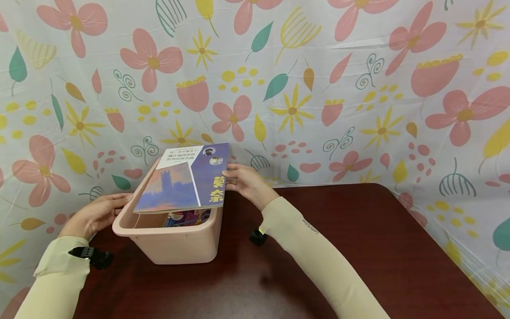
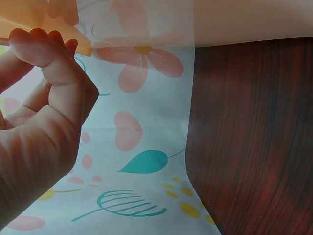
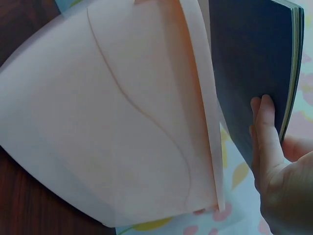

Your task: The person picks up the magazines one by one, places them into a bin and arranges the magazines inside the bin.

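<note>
Purple-covered book (image 1: pixel 187 179) lies tilted across the pink bin's (image 1: pixel 175 243) rim

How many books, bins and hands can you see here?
Books: 2, the purple book on top of the bin and a colourful one inside it.
Bins: 1, the pink bin.
Hands: 2, the left hand and the right hand.
Total: 5
</note>
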